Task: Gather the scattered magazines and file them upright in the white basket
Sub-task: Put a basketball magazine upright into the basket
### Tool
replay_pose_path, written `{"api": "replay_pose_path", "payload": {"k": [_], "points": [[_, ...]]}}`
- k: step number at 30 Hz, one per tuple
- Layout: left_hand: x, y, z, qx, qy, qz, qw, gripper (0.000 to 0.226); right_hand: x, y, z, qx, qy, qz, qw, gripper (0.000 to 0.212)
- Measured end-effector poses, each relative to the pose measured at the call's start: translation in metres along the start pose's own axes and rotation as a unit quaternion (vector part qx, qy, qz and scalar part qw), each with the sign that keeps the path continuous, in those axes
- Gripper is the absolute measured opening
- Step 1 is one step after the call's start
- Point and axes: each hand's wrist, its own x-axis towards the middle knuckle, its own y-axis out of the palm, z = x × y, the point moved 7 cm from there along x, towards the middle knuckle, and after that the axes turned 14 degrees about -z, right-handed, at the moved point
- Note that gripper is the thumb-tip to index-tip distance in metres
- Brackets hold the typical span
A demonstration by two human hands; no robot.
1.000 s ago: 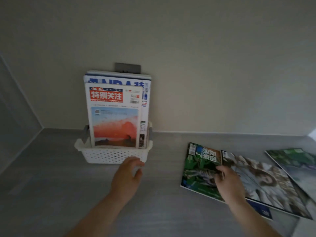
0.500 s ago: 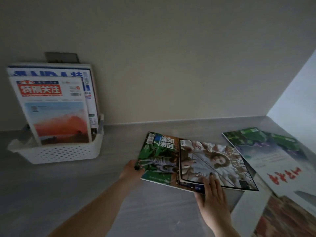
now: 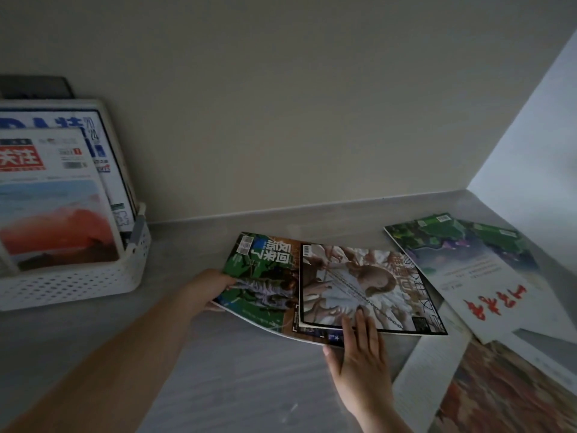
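While the green magazine (image 3: 259, 276) lies on the counter (image 3: 234, 385) under a pale one (image 3: 359, 282), the left hand (image 3: 206, 292) grips its left edge and the right hand (image 3: 359, 357) presses straight fingers (image 3: 359, 320) on their near edges. Well left, the basket (image 3: 78, 285) holds upright magazines (image 3: 56, 214).

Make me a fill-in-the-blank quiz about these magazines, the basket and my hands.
The left hand grips the green magazine, which lies ____ the portrait magazine.
The right hand lies flat on the ____ magazine.
The white basket holds magazines standing ____.
The calligraphy magazine has ____ lettering.
Missing words: under; portrait; upright; red.
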Motion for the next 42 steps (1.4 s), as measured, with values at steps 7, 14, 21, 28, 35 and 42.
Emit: {"api": "replay_pose_path", "payload": {"k": [7, 14, 21, 28, 35, 42], "points": [[-0.014, -0.002, 0.005, -0.093, 0.0, 0.03, 0.995, 0.024, 0.0, 0.005, -0.002, 0.017, 0.013, 0.003, 1.0, 0.068], [-0.055, -0.03, -0.029, -0.138, 0.125, 0.027, 0.982, 0.021, -0.002, -0.003, 0.001, 0.04, 0.016, -0.024, 0.999, 0.07], [-0.088, -0.111, -0.038, -0.08, 0.275, -0.167, 0.944, 0.02, -0.002, -0.001, 0.001, 0.012, 0.015, -0.004, 1.0, 0.069], [-0.092, -0.158, 0.033, -0.245, 0.147, -0.209, 0.935, 0.027, -0.001, -0.005, 0.006, -0.034, 0.019, 0.005, 0.999, 0.067], [-0.108, -0.176, 0.081, -0.404, 0.078, -0.215, 0.886, 0.018, -0.025, -0.03, 0.134, 0.472, 0.092, 0.047, 0.876, 0.048], [-0.103, -0.178, 0.106, -0.523, 0.014, -0.14, 0.841, 0.021, -0.029, -0.053, 0.242, 0.771, 0.185, 0.217, 0.569, 0.038]]}}
